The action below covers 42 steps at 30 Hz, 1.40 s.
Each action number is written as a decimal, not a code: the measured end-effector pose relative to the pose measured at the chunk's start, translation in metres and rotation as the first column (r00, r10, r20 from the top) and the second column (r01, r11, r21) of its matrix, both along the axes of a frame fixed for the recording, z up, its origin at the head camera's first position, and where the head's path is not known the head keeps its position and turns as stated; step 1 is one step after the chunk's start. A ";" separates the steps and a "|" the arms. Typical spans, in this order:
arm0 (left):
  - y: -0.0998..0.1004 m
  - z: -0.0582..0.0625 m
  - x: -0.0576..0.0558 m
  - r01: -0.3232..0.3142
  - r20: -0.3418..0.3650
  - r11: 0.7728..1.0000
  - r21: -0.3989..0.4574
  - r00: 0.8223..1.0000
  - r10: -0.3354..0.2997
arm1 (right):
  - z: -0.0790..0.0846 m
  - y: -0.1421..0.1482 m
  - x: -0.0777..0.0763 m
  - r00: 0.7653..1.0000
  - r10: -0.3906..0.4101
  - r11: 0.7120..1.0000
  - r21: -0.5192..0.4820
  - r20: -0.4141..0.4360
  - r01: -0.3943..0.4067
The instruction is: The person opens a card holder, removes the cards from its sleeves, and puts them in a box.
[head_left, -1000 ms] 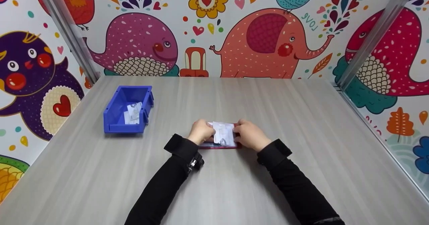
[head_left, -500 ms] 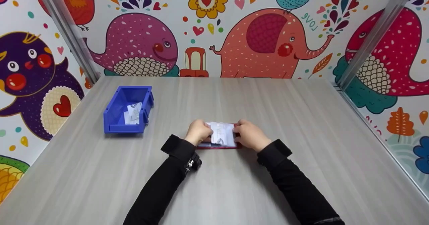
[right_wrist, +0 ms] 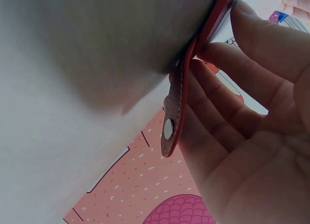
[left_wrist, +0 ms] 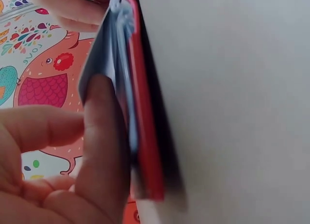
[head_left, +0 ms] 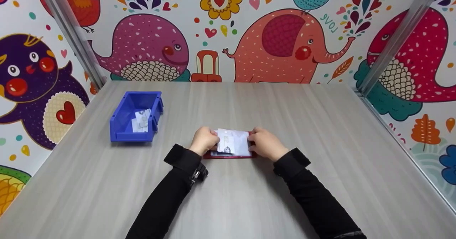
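A red card holder [head_left: 237, 157] with pale plastic sleeves [head_left: 243, 143] lies open on the table in the head view. My left hand [head_left: 204, 139] pinches a white printed card [head_left: 225, 141] at its left edge, over the sleeves. The left wrist view has that card [left_wrist: 94, 64] between thumb and fingers, tilted up from the red cover [left_wrist: 145, 122]. At the holder's right edge, my right hand [head_left: 267, 143] grips it with the thumb on top. A red strap with a metal snap [right_wrist: 168, 129] sticks out beside the right fingers.
A blue plastic bin [head_left: 133, 136] stands at the left on the wood-grain table [head_left: 306, 110], with white cards [head_left: 142, 119] inside. Walls printed with cartoon animals [head_left: 285, 50] close off the back and sides.
My left hand has slid left, taking the white card with it, and more of the sleeve under it shows on the right. The right hand has stayed put on the holder's edge.
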<state>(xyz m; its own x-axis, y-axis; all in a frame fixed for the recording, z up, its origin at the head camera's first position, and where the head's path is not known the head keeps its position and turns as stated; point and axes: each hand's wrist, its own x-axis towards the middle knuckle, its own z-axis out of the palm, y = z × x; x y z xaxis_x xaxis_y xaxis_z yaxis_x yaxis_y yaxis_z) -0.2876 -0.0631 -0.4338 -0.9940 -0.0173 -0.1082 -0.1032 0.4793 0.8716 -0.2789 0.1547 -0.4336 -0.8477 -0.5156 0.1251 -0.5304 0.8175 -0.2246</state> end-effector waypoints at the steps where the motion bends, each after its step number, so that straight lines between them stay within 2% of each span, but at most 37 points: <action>1: -0.002 0.000 0.000 -0.004 -0.001 1.000 -0.009 1.000 0.004 | 0.000 0.000 0.000 1.000 -0.002 1.000 -0.001 0.000 0.002; 5: -0.008 0.001 0.001 -0.014 -0.006 0.999 -0.032 1.000 0.014 | 0.000 0.000 0.000 1.000 -0.004 1.000 -0.005 0.003 0.004; 16: -0.024 0.004 0.001 -0.023 0.009 1.000 0.015 1.000 0.023 | 0.001 0.000 0.001 1.000 -0.006 1.000 0.000 0.006 0.006; 26: -0.048 0.011 -0.001 -0.055 -0.033 0.998 -0.037 0.998 0.054 | 0.000 0.001 0.001 1.000 0.007 1.000 0.005 -0.007 -0.007; 32: -0.068 0.018 -0.004 -0.086 -0.090 0.994 -0.062 0.993 0.080 | 0.001 0.000 0.001 1.000 0.007 1.000 0.009 -0.007 -0.007; 39: -0.092 0.033 -0.007 -0.120 -0.130 0.992 0.025 0.984 0.122 | 0.001 0.000 0.001 1.000 0.003 1.000 0.011 -0.002 -0.003; 42: -0.104 0.040 -0.007 -0.143 -0.148 0.989 0.023 0.978 0.145 | 0.001 0.000 0.001 1.000 0.008 1.000 0.004 -0.010 -0.007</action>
<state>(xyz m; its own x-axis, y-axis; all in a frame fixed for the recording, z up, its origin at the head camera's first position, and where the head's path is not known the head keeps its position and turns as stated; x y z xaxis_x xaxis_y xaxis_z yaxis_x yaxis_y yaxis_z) -0.2951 -0.1672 -0.3939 -0.9861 -0.1613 0.0393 -0.0395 0.4579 0.8881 -0.2782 0.1549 -0.4331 -0.8425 -0.5224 0.1312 -0.5386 0.8143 -0.2162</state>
